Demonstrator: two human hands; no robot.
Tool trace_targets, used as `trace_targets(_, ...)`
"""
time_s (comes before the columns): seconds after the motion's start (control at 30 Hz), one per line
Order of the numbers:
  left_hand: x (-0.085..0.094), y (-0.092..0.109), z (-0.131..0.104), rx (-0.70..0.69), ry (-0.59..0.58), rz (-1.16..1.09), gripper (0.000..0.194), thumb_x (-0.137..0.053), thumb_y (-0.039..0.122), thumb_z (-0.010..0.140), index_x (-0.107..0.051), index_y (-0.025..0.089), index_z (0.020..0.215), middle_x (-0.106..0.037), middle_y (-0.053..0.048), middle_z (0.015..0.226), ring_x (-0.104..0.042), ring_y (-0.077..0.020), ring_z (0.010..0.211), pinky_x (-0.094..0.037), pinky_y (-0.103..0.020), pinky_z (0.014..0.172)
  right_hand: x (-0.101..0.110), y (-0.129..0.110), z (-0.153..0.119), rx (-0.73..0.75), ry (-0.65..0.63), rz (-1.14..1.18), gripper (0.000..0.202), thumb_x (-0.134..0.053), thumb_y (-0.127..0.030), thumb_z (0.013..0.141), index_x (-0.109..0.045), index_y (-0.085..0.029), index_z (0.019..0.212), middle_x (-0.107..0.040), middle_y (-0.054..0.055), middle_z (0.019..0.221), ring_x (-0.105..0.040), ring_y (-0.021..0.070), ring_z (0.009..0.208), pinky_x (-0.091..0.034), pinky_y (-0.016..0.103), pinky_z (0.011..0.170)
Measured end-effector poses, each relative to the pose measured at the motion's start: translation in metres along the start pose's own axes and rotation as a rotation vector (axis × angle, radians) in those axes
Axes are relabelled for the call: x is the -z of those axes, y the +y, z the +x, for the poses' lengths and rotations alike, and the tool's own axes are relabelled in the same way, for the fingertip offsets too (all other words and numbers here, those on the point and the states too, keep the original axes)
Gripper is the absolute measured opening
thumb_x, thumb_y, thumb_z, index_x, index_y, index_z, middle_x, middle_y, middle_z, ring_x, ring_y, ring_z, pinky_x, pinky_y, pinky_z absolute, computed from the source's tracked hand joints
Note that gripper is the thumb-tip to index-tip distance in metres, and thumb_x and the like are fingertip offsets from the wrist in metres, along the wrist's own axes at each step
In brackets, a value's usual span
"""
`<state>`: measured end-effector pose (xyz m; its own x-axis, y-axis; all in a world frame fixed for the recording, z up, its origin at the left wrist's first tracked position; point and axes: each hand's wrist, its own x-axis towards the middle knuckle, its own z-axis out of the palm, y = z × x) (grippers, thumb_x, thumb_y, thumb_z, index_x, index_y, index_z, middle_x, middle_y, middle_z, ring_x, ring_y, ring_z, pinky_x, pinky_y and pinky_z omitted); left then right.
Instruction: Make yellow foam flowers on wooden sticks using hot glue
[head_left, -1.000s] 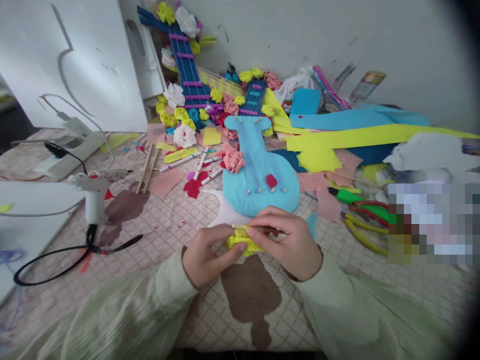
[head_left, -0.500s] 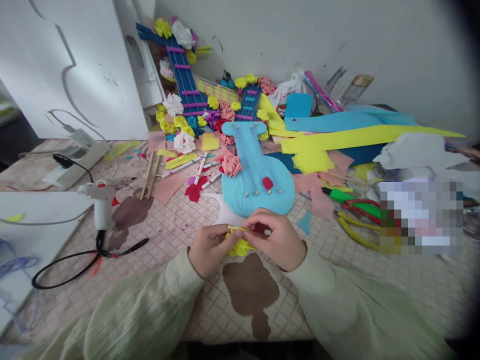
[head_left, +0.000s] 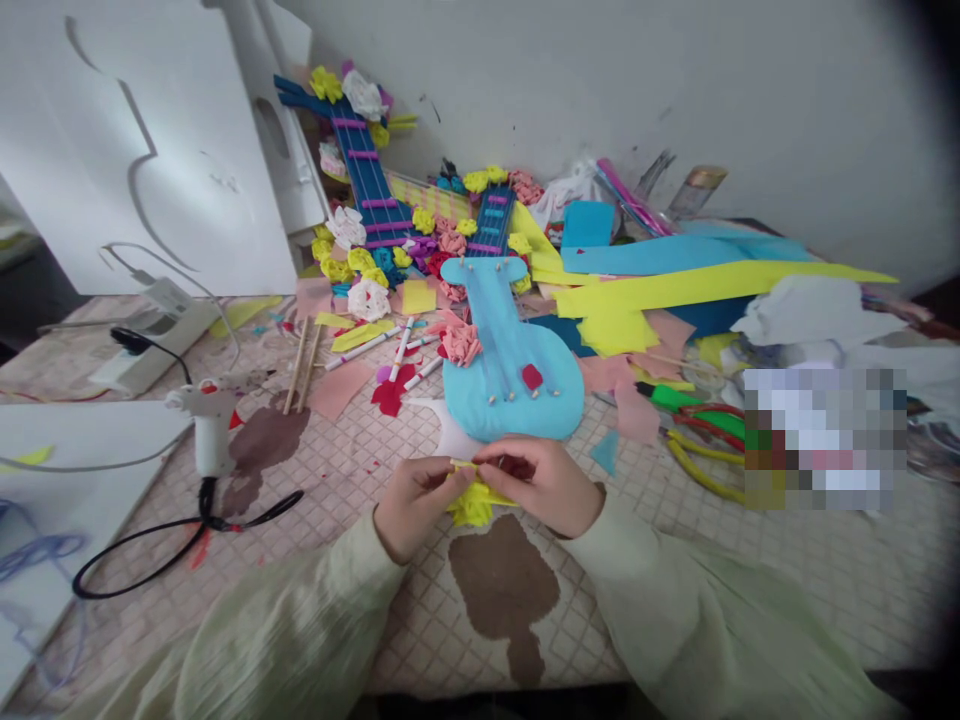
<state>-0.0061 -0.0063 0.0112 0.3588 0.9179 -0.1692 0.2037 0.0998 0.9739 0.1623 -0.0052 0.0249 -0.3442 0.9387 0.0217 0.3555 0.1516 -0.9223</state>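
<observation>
Between my two hands is a piece of yellow crepe paper (head_left: pixel 472 506), its lower part crumpled and hanging below my fingers. My left hand (head_left: pixel 420 500) pinches its upper edge between thumb and fingers. Close beside it, my right hand (head_left: pixel 544 485) grips the same paper, fingertips almost touching those of the left. Just beyond my hands lies a light blue guitar shape (head_left: pixel 517 400) with strings, small pegs and a red patch. A pink paper flower (head_left: pixel 460 342) rests at its left side. Under my hands the tabletop shows a brown patch (head_left: pixel 506 580).
A white glue gun (head_left: pixel 214 430) with a looped black cable stands at left, near a power strip (head_left: pixel 150 345). Wooden sticks (head_left: pixel 301 365) and markers (head_left: pixel 402 348) lie mid-left. Yellow-handled pliers (head_left: pixel 701 470) sit at right. Dark blue guitar necks (head_left: pixel 367 175) with paper flowers lean at the back.
My hands stay together on the yellow paper, and more of it shows hanging below my fingers. The whole view has shifted slightly with my head.
</observation>
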Motion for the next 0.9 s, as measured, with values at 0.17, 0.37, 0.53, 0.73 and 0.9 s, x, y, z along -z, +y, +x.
trace_targets(0.17,-0.003,-0.002,0.000,-0.002,0.001,-0.004,0.027,-0.054,0.036,0.073,-0.062,0.010,0.072,-0.054,-0.001,0.059,-0.047,-0.0096,0.053,-0.041,-0.021,0.050,0.000,0.001,0.001,0.051,0.064,-0.068,0.016,-0.054,-0.022,0.076,-0.067,-0.013,0.074,-0.063,0.004,0.071,-0.056,0.0120,0.063,-0.044,0.024,0.057)
trace_targets(0.37,-0.004,0.000,0.001,-0.027,-0.030,0.023,0.027,-0.055,0.035,0.071,-0.061,0.009,0.074,-0.057,-0.003,0.063,-0.050,-0.0110,0.056,-0.043,-0.023,0.054,0.001,-0.001,0.001,0.059,0.129,-0.029,0.012,-0.058,-0.020,0.072,-0.067,-0.013,0.073,-0.062,0.004,0.072,-0.055,0.0113,0.062,-0.043,0.023,0.055)
trace_targets(0.53,-0.001,0.004,0.000,-0.164,0.023,0.300,0.027,-0.052,0.034,0.074,-0.064,0.010,0.073,-0.056,-0.001,0.058,-0.045,-0.0096,0.053,-0.038,-0.020,0.051,0.002,0.000,0.002,-0.063,0.094,0.055,0.008,-0.062,-0.021,0.067,-0.063,-0.013,0.069,-0.059,0.001,0.067,-0.051,0.0097,0.057,-0.041,0.022,0.053)
trace_targets(0.73,0.001,0.004,0.002,-0.223,0.063,0.288,0.036,-0.044,0.035,0.080,-0.063,0.009,0.064,-0.048,0.002,0.046,-0.038,-0.0071,0.044,-0.031,-0.018,0.042,0.006,-0.003,0.005,-0.107,0.007,0.064,0.015,-0.061,-0.027,0.068,-0.062,-0.013,0.072,-0.058,0.000,0.064,-0.051,0.0096,0.056,-0.042,0.022,0.053)
trace_targets(0.9,0.008,0.007,0.002,-0.266,0.114,0.257,0.032,-0.045,0.034,0.080,-0.066,0.010,0.073,-0.059,-0.002,0.058,-0.048,-0.0100,0.052,-0.039,-0.019,0.050,0.010,-0.016,0.013,0.059,-0.028,-0.067,0.014,-0.055,-0.021,0.074,-0.065,-0.013,0.080,-0.063,0.005,0.076,-0.055,0.0116,0.064,-0.045,0.024,0.059)
